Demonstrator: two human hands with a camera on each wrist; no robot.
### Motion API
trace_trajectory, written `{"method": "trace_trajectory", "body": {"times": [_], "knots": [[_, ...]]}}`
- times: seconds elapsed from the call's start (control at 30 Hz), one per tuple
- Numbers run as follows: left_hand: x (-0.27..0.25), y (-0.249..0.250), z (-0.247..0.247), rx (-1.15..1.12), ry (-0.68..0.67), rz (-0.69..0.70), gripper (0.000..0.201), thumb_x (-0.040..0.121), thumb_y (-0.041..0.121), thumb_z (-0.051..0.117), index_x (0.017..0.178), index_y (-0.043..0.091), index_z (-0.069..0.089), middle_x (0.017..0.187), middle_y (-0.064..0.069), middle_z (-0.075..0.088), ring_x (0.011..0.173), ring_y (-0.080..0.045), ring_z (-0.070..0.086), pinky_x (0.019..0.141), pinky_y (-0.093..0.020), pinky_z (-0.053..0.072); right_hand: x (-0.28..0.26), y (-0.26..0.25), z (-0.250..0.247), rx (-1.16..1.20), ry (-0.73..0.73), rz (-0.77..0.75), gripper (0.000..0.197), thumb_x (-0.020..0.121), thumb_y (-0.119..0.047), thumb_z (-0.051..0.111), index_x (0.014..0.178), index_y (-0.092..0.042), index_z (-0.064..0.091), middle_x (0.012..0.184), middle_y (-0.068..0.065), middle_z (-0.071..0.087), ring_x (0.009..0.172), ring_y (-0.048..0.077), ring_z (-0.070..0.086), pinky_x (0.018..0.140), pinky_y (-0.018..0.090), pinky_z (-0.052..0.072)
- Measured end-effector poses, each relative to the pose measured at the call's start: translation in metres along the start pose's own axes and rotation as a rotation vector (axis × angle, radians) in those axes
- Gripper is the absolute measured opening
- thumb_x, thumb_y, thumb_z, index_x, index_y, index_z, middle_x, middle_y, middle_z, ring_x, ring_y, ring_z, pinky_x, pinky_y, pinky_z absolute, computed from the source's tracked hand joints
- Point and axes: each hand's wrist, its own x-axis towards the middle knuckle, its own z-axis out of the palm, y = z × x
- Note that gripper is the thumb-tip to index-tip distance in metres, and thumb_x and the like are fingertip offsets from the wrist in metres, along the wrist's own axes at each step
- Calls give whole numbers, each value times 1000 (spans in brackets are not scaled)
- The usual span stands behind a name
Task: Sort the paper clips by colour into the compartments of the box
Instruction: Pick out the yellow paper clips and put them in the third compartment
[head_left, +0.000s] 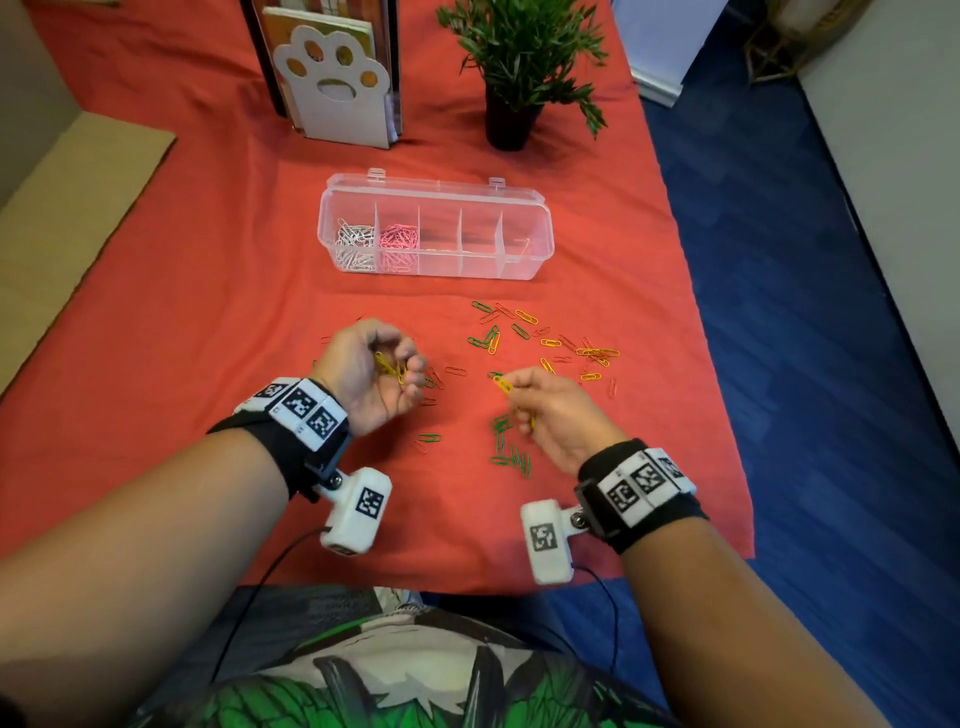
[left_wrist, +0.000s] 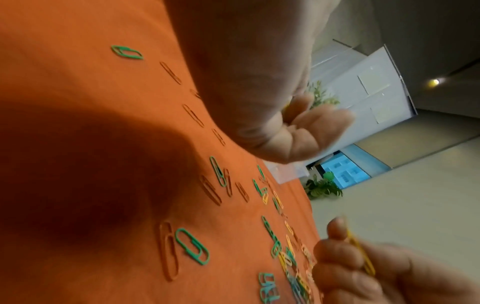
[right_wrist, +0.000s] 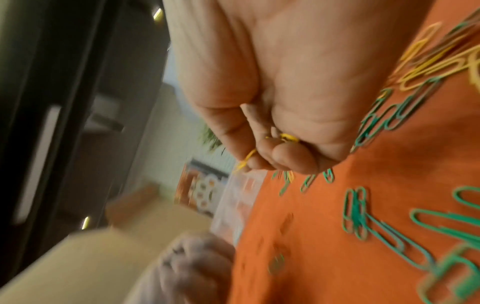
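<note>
Paper clips (head_left: 524, 332) in green, yellow and orange lie scattered across the near half of a table draped in an orange-red cloth (head_left: 208, 249), most of them toward the right, with a tight cluster of green clips (head_left: 511, 452) nearest the person. Farther back stands the clear plastic box (head_left: 540, 223), its lid open behind it and its row of compartments running left to right. White clips (head_left: 355, 244) fill the leftmost compartment and pink clips (head_left: 399, 248) the next one; what looks like a single clip sits in the rightmost, its colour hard to make out. The person's left hand (head_left: 371, 371), raised just above the cloth, is cupped with fingers curled round a small bunch of yellow clips (head_left: 389, 366). The right hand (head_left: 556, 410), near it and to the right, pinches a single yellow clip (head_left: 503, 385) between thumb and fingertips, the clip pointing toward the left hand; the right wrist view shows a further glimpse of yellow wire (right_wrist: 289, 137) tucked under its curled fingers. Both wrists carry black bands with marker-printed white camera units. At the far edge of the table stand a white paw-shaped book holder (head_left: 332, 88) with books behind it and a small potted plant (head_left: 519, 57) in a dark pot. Blue carpet (head_left: 805, 312) runs along the right of the table.
</note>
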Motion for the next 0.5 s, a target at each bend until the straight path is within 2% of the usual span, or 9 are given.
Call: {"method": "trace_trajectory", "body": {"times": [0.07, 0.17, 0.23, 0.27, 0.3, 0.37, 0.43, 0.47, 0.5], "knots": [[9, -9, 9, 142, 80, -20, 27, 89, 27, 41, 66, 17, 51, 50, 3, 51, 39, -7, 47, 37, -13, 41, -2, -6, -15, 241, -9, 44, 22, 82, 2, 38, 78, -13, 54, 62, -1, 43, 51, 9, 34, 46, 19, 29], [23, -25, 21, 554, 182, 91, 25, 95, 28, 45, 76, 19, 58, 49, 6, 41, 36, -4, 37, 33, -11, 31, -3, -8, -33, 491, -10, 87, 7, 71, -17, 44, 68, -14, 49, 63, 1, 43, 50, 11, 37, 46, 21, 32], [31, -32, 29, 875, 219, 210, 24, 91, 34, 52, 75, 18, 63, 47, 6, 39, 39, -9, 34, 35, -13, 27, -1, -8, -43, 577, 34, 149, 13, 77, -21, 45, 65, -15, 46, 61, 1, 46, 51, 12, 39, 45, 20, 35], [34, -32, 33, 1038, 244, 284, 23, 88, 35, 57, 78, 17, 67, 49, 7, 47, 44, -9, 40, 39, -15, 29, 1, -8, -47, 591, 68, 186, 19, 84, -20, 43, 66, -15, 46, 61, 1, 47, 52, 12, 41, 44, 19, 36], [36, -31, 38, 1195, 257, 354, 21, 86, 34, 59, 83, 17, 70, 58, 5, 57, 53, -10, 49, 46, -15, 32, 2, -9, -50, 570, 108, 215, 24, 90, -19, 41, 68, -14, 48, 62, 1, 48, 52, 12, 42, 43, 17, 38], [43, -29, 47, 1500, 265, 449, 22, 86, 32, 59, 100, 18, 70, 87, -6, 71, 82, -21, 62, 64, -22, 40, 8, -11, -53, 386, 207, 221, 23, 94, -13, 41, 74, -13, 52, 65, 1, 48, 51, 10, 41, 40, 15, 37], [52, -28, 52, 1723, 252, 510, 29, 89, 31, 53, 115, 24, 64, 112, -11, 68, 107, -28, 60, 85, -27, 44, 18, -13, -55, 67, 302, 177, 19, 91, -10, 47, 74, -17, 53, 64, -1, 46, 49, 9, 36, 40, 16, 30], [55, -27, 54, 1800, 239, 524, 31, 91, 30, 50, 120, 25, 60, 117, -12, 65, 111, -29, 58, 91, -32, 44, 24, -14, -55, -108, 339, 146, 18, 88, -10, 52, 72, -19, 54, 63, -1, 48, 49, 11, 39, 42, 17, 29], [60, -25, 55, 1859, 235, 526, 32, 92, 29, 47, 122, 26, 58, 119, -14, 63, 112, -31, 57, 92, -35, 45, 29, -17, -56, -289, 359, 104, 16, 85, -11, 54, 71, -18, 58, 65, -1, 54, 54, 15, 47, 46, 19, 34]]}}
